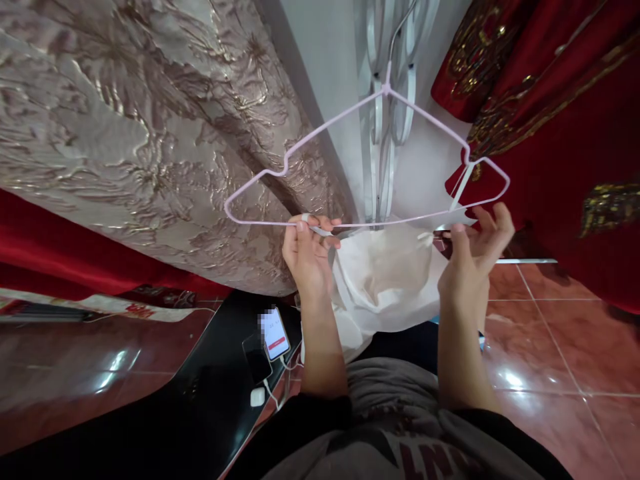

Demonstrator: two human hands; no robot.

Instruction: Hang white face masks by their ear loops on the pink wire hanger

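A pink hanger (386, 89) hangs by its hook in front of a white metal rack. My left hand (311, 260) is closed at the left part of its bottom bar, fingers round a white strap there. Off-white cloth (385, 267) hangs below the bar between my hands. A white strap (463, 187) loops over the right shoulder of the hanger. Beside the bar's right end, my right hand (473, 257) has its thumb and fingers spread, with the thumb near the cloth's upper right edge.
Embossed beige fabric (165, 127) hangs at the left. Red garments with gold trim (560, 153) hang at the right. Lower left, a black bench (200, 407) bears two phones (276, 333) with cables and a small white case (257, 397). The floor (565, 333) has reddish tiles.
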